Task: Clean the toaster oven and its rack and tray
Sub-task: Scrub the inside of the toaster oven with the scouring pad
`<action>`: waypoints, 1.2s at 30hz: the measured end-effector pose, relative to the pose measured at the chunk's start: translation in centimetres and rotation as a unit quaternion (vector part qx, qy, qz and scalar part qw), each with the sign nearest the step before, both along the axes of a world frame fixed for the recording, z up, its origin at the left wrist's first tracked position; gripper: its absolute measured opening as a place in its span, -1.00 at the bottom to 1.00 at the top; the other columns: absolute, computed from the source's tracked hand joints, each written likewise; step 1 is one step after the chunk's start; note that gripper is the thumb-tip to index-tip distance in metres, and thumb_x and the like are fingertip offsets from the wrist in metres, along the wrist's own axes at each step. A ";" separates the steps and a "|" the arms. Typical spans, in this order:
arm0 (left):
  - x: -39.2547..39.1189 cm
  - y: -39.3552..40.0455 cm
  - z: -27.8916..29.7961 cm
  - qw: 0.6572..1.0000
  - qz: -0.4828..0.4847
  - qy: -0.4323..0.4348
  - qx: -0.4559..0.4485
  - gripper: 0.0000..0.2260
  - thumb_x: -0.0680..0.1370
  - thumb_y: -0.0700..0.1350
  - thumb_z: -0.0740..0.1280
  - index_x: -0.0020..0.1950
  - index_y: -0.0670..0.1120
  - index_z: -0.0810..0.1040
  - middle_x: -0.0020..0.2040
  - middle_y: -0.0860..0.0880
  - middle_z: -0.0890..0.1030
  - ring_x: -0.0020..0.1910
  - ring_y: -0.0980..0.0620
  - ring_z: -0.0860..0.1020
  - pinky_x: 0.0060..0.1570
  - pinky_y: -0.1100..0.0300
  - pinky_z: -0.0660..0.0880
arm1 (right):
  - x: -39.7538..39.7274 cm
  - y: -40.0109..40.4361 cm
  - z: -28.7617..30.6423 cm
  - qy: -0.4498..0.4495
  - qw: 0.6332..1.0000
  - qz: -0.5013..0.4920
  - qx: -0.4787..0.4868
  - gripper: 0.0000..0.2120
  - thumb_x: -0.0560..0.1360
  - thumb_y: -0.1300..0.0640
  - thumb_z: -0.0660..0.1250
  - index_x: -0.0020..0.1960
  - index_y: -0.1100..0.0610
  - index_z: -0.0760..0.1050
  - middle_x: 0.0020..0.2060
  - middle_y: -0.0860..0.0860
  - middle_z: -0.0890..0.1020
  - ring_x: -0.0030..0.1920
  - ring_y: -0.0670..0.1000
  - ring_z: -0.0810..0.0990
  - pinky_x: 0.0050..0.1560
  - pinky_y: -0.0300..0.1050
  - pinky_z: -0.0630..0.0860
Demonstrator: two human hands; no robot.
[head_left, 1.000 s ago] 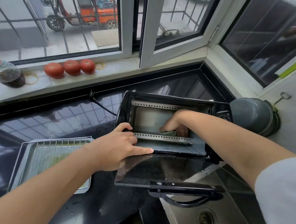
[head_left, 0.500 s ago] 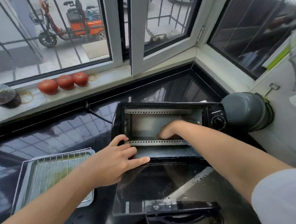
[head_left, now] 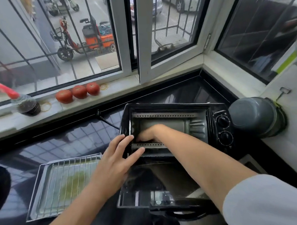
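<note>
Toaster oven (head_left: 171, 128) sits centre-right of the frame on a dark glossy table (head_left: 51, 145), door (head_left: 153, 184) dropped fully open toward the camera, handle at the lower edge. Two knobs (head_left: 223, 129) stacked on its right panel. Oven cavity holds only the right hand (head_left: 147, 134), reaching in low at the left side; its fingers are hidden behind the lower perforated strip, so cannot tell whether they curl round anything. Left hand (head_left: 115, 158) rests on the oven's front left corner, fingers spread and straight, fingertips lying over the frame edge into the opening. Lower left of the frame: metal tray (head_left: 37, 200) flat on the table, just beside the open door, with the wire rack (head_left: 68, 182) lying inside it; a greenish smear shows under the bars. Power cord (head_left: 107, 121) runs from the oven's left rear toward the sill. Windowsill (head_left: 126, 89), upper left: three tomatoes (head_left: 78, 92) in a row, touching; further left a bottle (head_left: 26, 105) holding dark liquid, red spout. Grey round pot (head_left: 254, 117) on its side at right, just beside the oven.
</note>
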State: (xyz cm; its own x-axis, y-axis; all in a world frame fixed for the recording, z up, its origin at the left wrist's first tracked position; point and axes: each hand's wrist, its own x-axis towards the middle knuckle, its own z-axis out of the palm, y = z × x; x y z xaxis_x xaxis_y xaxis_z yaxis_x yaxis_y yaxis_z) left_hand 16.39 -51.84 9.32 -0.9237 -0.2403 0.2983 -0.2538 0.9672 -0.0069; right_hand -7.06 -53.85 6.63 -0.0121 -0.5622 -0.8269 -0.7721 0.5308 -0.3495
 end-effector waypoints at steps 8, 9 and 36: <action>0.4 -0.2 0.2 0.998 -0.025 -0.052 -0.032 -0.56 0.49 -0.16 0.14 0.22 -0.06 0.71 0.31 -0.20 0.61 0.46 -0.39 0.31 0.38 -0.21 0.39 | -3.2 2.7 -1.1 0.176 0.982 0.020 0.068 -0.53 0.68 0.16 -0.04 0.57 0.25 0.12 0.56 0.14 0.19 0.50 0.17 0.26 0.45 0.06 0.29; 0.4 -0.2 0.3 0.998 -0.025 -0.053 -0.037 -0.61 0.49 -0.15 0.21 0.22 -0.06 0.71 0.30 -0.20 0.61 0.47 -0.38 0.29 0.42 -0.18 0.31 | -4.1 3.4 -1.2 0.195 0.978 0.012 0.076 -0.52 0.67 0.20 -0.04 0.57 0.27 0.09 0.56 0.15 0.17 0.50 0.18 0.27 0.44 0.07 0.31; -0.1 -3.7 0.5 0.996 -0.006 -0.065 0.058 -0.47 0.38 -0.32 0.59 0.23 0.15 0.67 0.47 -0.01 0.43 0.61 -0.33 0.15 0.17 -0.09 0.64 | -1.6 0.8 0.4 0.096 0.993 -0.026 -0.060 -0.51 0.70 0.00 -0.05 0.59 0.13 0.14 0.55 0.06 0.22 0.54 0.06 0.21 0.50 -0.04 0.18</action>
State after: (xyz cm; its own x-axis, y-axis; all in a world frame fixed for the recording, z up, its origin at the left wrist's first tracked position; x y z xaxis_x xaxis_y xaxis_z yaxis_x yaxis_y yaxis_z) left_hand 16.27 -55.53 9.80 -0.9556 -0.2554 0.1472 -0.2471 0.9663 0.0722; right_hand -8.64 -53.03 7.02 -0.1954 -0.6503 -0.7341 -0.8035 0.5353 -0.2603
